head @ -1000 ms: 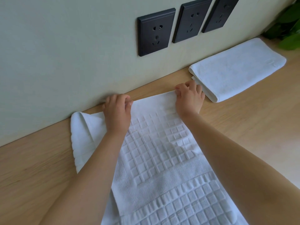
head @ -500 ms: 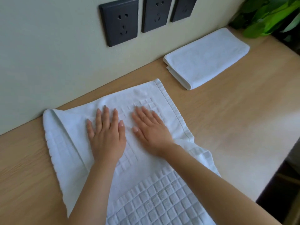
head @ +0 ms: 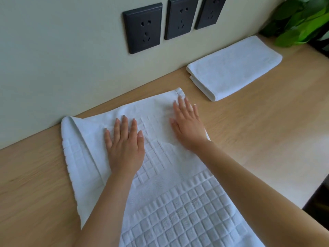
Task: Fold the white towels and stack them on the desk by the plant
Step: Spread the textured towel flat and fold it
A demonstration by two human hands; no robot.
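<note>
Nearest the camera, a large white towel with a raised square-grid pattern (head: pixel 178 202) lies spread on the light wooden table (head: pixel 267 148), its near end running out of the bottom of the view. Both bare forearms reach forward over it. The towel's left side is folded inward, so a doubled strip with a slanting edge runs along that side.

Farther in, the left hand (head: pixel 124 148) lies palm-down on the towel, fingers straight and slightly spread, gripping nothing. To its right and a little farther away, the right hand (head: pixel 188 125) also lies flat on the cloth with fingers extended, its fingertips close to the towel's far right corner; it grips nothing either. The towel's far edge lies close along the foot of the pale green wall (head: pixel 53 68).

Beyond and to the right, apart from the large towel, a smaller plain white towel folded into a rectangle (head: pixel 235 68) rests on the table near the wall. Above, three black wall sockets (head: pixel 142 27) sit in a row. At the far right corner, the green leafy plant (head: pixel 302 18) stands just past the folded towel.
</note>
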